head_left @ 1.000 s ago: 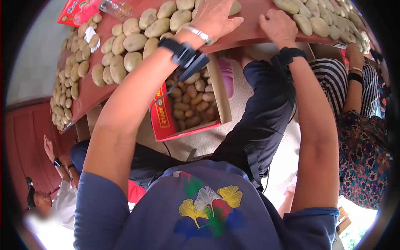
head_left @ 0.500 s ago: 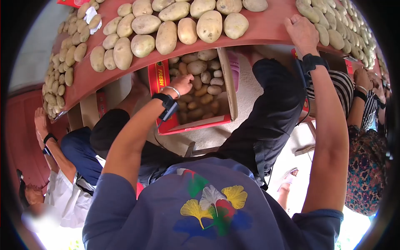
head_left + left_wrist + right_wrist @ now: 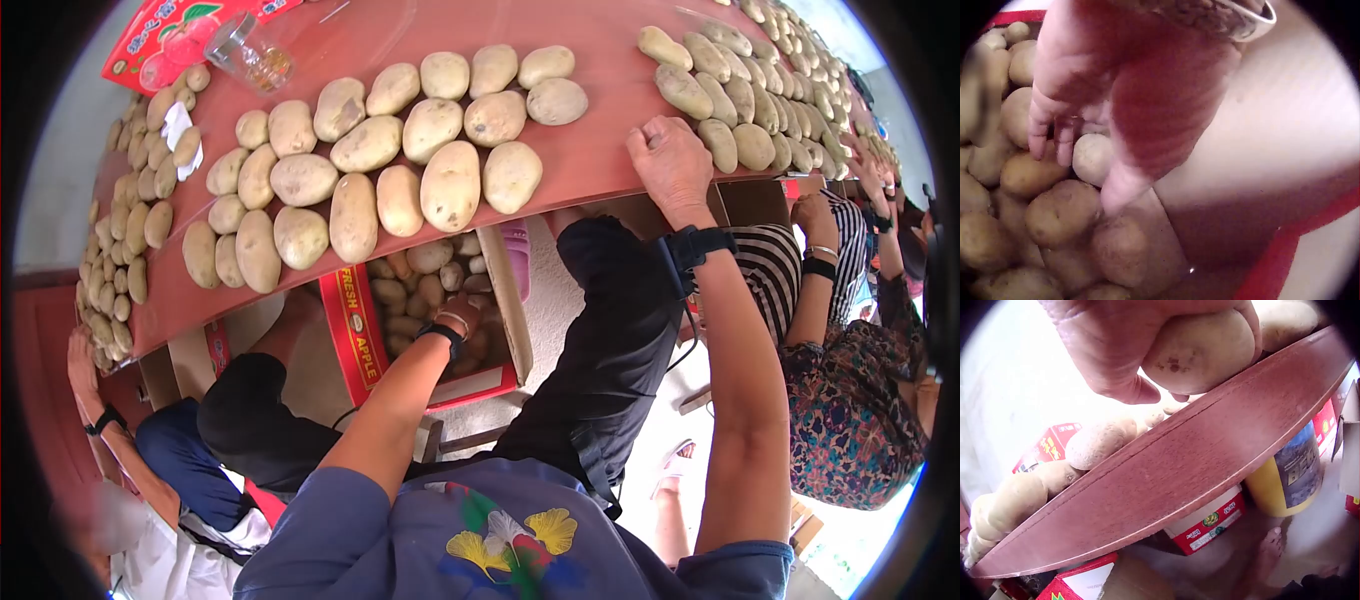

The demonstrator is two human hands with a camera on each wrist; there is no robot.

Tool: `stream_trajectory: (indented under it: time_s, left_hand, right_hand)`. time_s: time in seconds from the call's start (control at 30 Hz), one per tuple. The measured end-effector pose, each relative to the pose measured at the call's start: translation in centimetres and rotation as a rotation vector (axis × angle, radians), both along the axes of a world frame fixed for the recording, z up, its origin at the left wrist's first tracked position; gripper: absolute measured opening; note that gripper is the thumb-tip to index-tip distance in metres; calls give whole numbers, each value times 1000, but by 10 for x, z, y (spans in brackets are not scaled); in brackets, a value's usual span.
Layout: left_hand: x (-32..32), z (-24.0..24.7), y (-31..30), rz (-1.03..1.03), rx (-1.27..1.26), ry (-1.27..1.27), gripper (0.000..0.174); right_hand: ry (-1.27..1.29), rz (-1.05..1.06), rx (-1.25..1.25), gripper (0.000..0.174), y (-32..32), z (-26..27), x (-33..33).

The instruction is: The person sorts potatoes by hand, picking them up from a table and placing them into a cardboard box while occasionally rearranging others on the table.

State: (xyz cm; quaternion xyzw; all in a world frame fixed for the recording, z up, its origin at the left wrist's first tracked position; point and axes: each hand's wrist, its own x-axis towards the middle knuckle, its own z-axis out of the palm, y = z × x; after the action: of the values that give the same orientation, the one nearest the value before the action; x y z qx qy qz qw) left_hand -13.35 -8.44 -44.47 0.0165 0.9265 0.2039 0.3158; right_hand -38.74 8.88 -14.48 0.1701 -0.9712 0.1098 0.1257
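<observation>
In the head view, my left hand (image 3: pixel 462 315) is down in a red and white box (image 3: pixel 352 325) of potatoes. In the left wrist view, its fingers (image 3: pixel 1038 128) are bent beside a small pale potato (image 3: pixel 1091 159), the thumb against the near side; part of the grip is hidden. My right hand (image 3: pixel 675 165) rests at the edge of the red table (image 3: pixel 600 165). Seen from the right wrist, that hand (image 3: pixel 1122 347) curls its thumb and fingers round a pale potato (image 3: pixel 1200 353) with dark spots, just over the table edge.
Rows of potatoes (image 3: pixel 365 140) lie left of my right hand; more (image 3: pixel 740 100) lie right of it. A clear glass (image 3: pixel 248 55) and a red carton (image 3: pixel 165 40) stand at the back left. People sit on both sides.
My left hand has left the tabletop and gone down into the box among the potatoes. My right hand stays at the table edge, while the head view has shifted to show more tabletop.
</observation>
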Motion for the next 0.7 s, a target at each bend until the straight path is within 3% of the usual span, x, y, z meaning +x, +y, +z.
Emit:
stream_trajectory:
  time_s: [0.07, 0.17, 0.27, 0.37, 0.4, 0.5, 0.57, 0.63, 0.7]
  left_hand:
    - [-5, 6, 3, 50, -102, -126, 31]
    - [-4, 14, -3, 9, -63, -33, 29]
    - [-22, 56, -2, 12, -54, -34, 24]
    - [-31, 87, -16, -12, 156, -83, 21]
    - [-24, 98, -20, 86, 284, -5, 19]
    - [-15, 159, -34, -29, 348, -52, 19]
    - [-2, 196, -41, -105, 396, 103, 20]
    - [-3, 251, -38, 30, 454, -4, 18]
    - [-8, 279, -34, 89, 633, 202, 19]
  right_hand:
    - [-14, -24, 8, 24, -2, 1, 1]
    - [-7, -26, 9, 24, -1, -1, 0]
    - [-3, -28, 9, 25, 2, 1, 1]
    - [-1, -29, 3, 24, 2, -1, 2]
    - [11, -28, 1, 24, 4, -2, 3]
    - [35, -28, -22, 24, 7, -5, 2]
    - [29, -29, -27, 23, 5, -5, 3]
    - [15, -46, -5, 23, 5, -2, 5]
    - [6, -55, -6, 24, 5, -3, 5]
